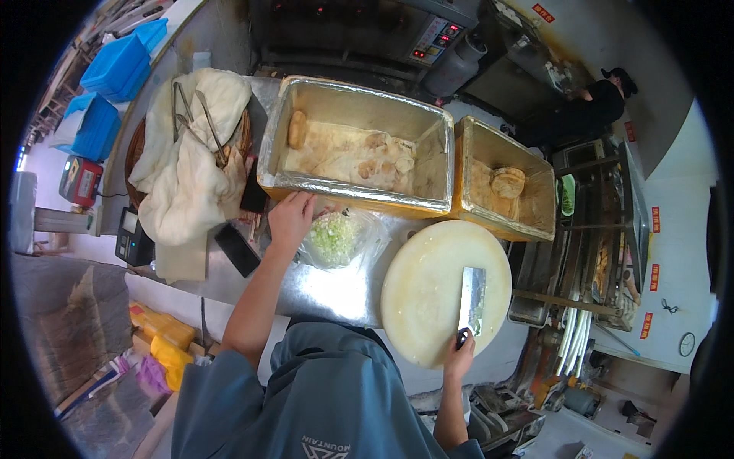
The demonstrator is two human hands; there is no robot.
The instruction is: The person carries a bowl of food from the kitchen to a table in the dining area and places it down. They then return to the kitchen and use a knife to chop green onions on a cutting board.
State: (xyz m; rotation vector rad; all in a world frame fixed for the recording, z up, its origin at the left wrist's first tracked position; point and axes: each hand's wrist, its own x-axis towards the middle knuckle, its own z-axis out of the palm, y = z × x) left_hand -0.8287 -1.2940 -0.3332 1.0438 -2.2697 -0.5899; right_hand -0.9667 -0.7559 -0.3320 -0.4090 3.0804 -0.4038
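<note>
A round pale chopping board [424, 292] lies on the right of the steel counter. Over it my right hand [460, 358] grips the dark handle of a cleaver [471, 298], whose broad blade lies flat and has green bits on it. My left hand [291, 215] is at the near wall of a large foil-edged box [355, 198]; whether its fingers hold anything cannot be told. Just right of that hand sits a clear plastic bag of chopped green vegetables [334, 240]. Inside the large box are a flatbread [297, 130] at the left and more bread pieces [384, 163] on a cloth.
Right of it, a smaller box [504, 221] holds round flatbreads [507, 182]. At the left are tongs [209, 120] on white cloth [183, 183] over a basket, and a black phone [237, 249]. Another person [602, 103] stands at the back right, near a metal rack [631, 201].
</note>
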